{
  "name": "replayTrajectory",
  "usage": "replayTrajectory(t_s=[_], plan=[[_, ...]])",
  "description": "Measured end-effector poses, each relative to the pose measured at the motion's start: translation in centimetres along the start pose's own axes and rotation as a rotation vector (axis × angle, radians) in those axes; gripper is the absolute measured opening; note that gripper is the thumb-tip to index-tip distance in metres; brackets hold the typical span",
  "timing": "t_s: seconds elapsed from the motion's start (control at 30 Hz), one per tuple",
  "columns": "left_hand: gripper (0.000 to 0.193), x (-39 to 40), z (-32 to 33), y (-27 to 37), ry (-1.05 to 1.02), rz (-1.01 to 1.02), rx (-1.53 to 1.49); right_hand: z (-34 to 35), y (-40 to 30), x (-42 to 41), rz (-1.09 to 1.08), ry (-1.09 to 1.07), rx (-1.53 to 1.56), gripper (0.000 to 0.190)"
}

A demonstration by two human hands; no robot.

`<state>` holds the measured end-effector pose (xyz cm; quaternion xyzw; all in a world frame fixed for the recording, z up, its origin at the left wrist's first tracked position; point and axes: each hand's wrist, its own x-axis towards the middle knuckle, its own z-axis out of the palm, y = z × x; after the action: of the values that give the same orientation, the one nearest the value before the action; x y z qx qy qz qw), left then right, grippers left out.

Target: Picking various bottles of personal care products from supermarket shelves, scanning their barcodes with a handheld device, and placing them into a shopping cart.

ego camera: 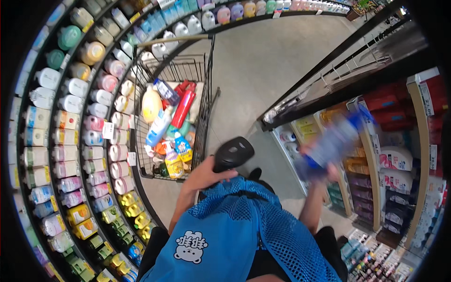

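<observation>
My left hand (204, 176) grips a black handheld barcode scanner (234, 153) in front of my blue mesh vest (225, 225). On the other side, my right hand (330, 174) holds a clear and blue plastic bottle (327, 144), tilted and blurred by motion, near the right-hand shelves. Ahead of the left hand stands a black wire shopping cart (208, 84). Inside it lie a red bottle (184, 107), a dark blue bottle (166, 91), a yellow bottle (151, 104), a blue-and-white bottle (158, 128) and a yellow pump bottle (174, 164), among others.
Curved-looking shelves of bottled products (68, 128) line the left and far side. On the right, a shelf unit holds white bottles (395, 158) and red packs (384, 109); a dark rack frame (334, 88) with hooks reaches toward the aisle. Grey floor (246, 67) runs between.
</observation>
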<state>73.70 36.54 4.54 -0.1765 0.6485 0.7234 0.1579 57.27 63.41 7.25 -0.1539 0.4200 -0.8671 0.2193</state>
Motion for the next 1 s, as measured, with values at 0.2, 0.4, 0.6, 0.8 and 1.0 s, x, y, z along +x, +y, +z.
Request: replayTrajectory(t_s=[0.2,0.4,0.6,0.8,1.0], plan=[[0.043,-6.8,-8.5,-0.3,0.219,0.134,-0.107,9.9,17.0,8.0,0.711,-0.258,0.403,0.075],[0.042,-11.0,-12.3,-2.9,0.309,0.207,-0.066,17.4,20.7,8.3,1.119,-0.264,0.234,0.077],[0.037,-11.2,-13.0,-5.4,0.302,0.269,-0.107,19.0,22.2,8.7,1.184,-0.332,0.083,0.078],[0.037,-10.9,-12.9,-5.5,0.335,0.236,-0.117,18.6,23.4,9.5,1.229,-0.296,0.001,0.077],[0.035,-11.9,-13.0,-5.9,0.486,0.164,-0.194,15.7,26.8,12.9,1.306,-0.332,-0.26,0.051]])
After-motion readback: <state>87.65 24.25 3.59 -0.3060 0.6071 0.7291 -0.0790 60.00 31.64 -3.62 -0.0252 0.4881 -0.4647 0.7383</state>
